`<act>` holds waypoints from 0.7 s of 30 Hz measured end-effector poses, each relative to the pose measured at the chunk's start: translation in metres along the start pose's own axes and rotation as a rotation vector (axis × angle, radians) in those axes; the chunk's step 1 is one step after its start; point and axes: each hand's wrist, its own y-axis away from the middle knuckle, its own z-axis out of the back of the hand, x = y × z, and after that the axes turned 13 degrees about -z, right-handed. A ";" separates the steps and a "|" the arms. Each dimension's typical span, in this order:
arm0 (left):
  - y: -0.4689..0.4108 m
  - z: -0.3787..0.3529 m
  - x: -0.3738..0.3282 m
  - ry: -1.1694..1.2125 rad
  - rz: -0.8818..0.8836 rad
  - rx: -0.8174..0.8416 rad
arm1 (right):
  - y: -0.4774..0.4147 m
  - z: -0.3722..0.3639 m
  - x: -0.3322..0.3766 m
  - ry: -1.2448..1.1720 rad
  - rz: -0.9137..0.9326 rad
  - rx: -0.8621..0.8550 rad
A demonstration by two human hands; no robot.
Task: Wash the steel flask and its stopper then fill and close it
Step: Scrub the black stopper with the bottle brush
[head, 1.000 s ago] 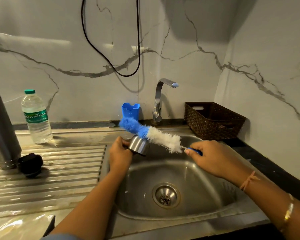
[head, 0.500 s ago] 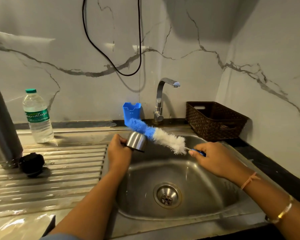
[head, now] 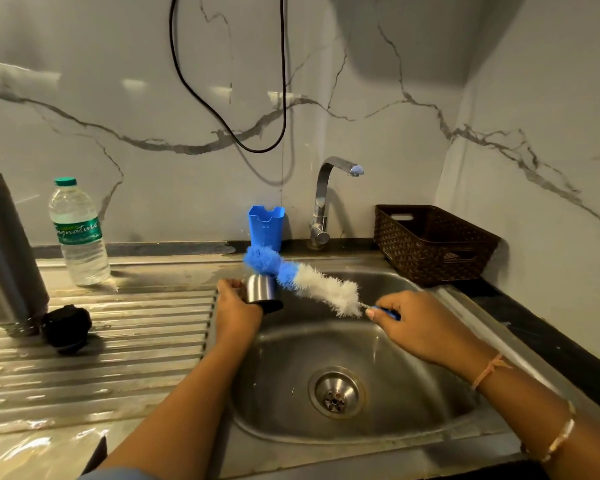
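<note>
My left hand (head: pixel 238 308) grips a small steel flask cup (head: pixel 261 289) over the left rim of the sink. My right hand (head: pixel 416 323) holds the blue handle of a blue-and-white bottle brush (head: pixel 312 282), whose blue tip lies against the top of the cup. The tall steel flask (head: pixel 4 254) stands on the drainboard at the far left. Its black stopper (head: pixel 66 325) lies beside its base.
A steel sink (head: pixel 413 403) with a drain lies below my hands, and the tap (head: pixel 329 199) stands behind it. A blue holder (head: pixel 266 226) sits by the tap, a brown basket (head: pixel 430 244) at the right, a plastic water bottle (head: pixel 78 233) on the drainboard.
The brush has slid up and to the left across the cup. My left hand has turned the cup more upright; its open end now faces down.
</note>
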 end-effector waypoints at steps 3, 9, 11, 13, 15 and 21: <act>-0.003 -0.009 0.009 -0.080 -0.079 0.112 | 0.005 -0.006 0.009 -0.044 0.049 0.045; 0.003 -0.017 -0.006 0.539 0.229 0.231 | -0.015 -0.004 0.010 -0.028 -0.086 -0.028; 0.003 -0.010 -0.012 0.785 0.390 0.254 | -0.022 -0.006 0.006 -0.036 -0.144 -0.083; 0.002 -0.006 -0.014 0.956 0.479 0.287 | -0.028 -0.010 0.004 -0.059 -0.187 -0.116; 0.002 -0.007 -0.015 0.987 0.467 0.264 | -0.032 -0.012 0.005 -0.085 -0.210 -0.154; 0.003 -0.010 -0.008 0.153 -0.182 0.318 | -0.039 -0.024 0.007 -0.206 -0.198 -0.253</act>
